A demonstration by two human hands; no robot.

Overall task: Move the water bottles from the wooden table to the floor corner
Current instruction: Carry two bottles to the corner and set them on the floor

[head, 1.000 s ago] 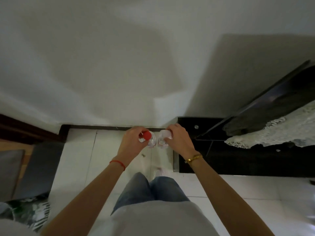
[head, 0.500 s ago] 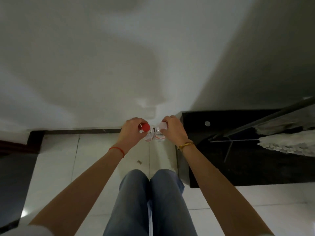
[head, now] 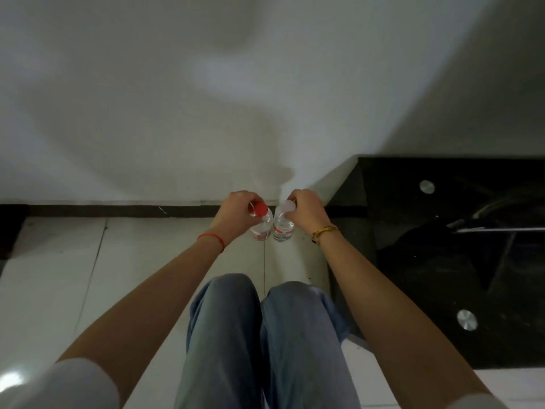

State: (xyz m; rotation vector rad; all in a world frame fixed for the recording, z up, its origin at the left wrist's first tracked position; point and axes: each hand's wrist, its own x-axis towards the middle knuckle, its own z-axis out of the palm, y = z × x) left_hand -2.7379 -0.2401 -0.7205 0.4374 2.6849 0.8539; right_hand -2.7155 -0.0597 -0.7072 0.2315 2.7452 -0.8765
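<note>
Two clear water bottles stand side by side, upright, low over the white tiled floor (head: 59, 261) near the wall. My left hand (head: 236, 212) grips the neck of the red-capped bottle (head: 261, 224). My right hand (head: 305, 209) grips the neck of the white-capped bottle (head: 282, 228). The two bottles almost touch each other. Whether their bases rest on the tiles I cannot tell. The wooden table is out of view.
A white wall (head: 177, 98) with a dark skirting strip (head: 118, 210) runs straight ahead. A black glass cabinet (head: 442, 261) with round metal studs fills the right side, close to my right forearm. My knees in blue jeans (head: 265, 335) are bent below the bottles.
I have crouched lower and leaned in, so the floor, wall and black cabinet look closer. Both hands have brought the bottles down toward the tiles, still holding them.
</note>
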